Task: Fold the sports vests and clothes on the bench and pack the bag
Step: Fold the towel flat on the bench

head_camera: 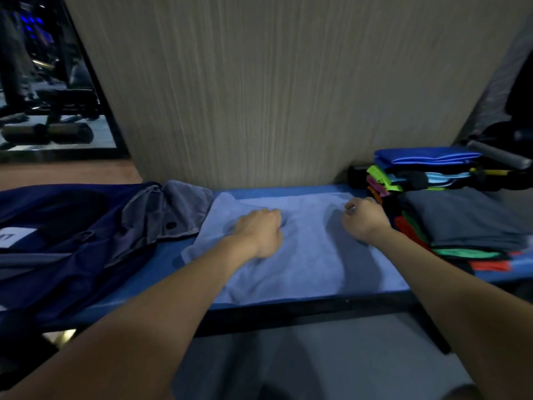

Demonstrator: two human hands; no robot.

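A light blue cloth [305,255] lies spread flat across the middle of the blue bench [161,255]. My left hand [259,232] rests on its left half with the fingers curled into the fabric, which puckers at the knuckles. My right hand [364,219] is at the cloth's far right corner, its fingers curled and pinching the edge there. A dark navy bag [66,249] lies open on the bench's left end, and a grey garment [173,212] is draped over its rim.
Folded clothes are stacked at the right end: a grey pile [461,217] over green and red pieces, and behind it a pile topped by a bright blue garment [424,155]. A wood-grain wall panel [274,96] backs the bench. Gym equipment [46,131] is at far left.
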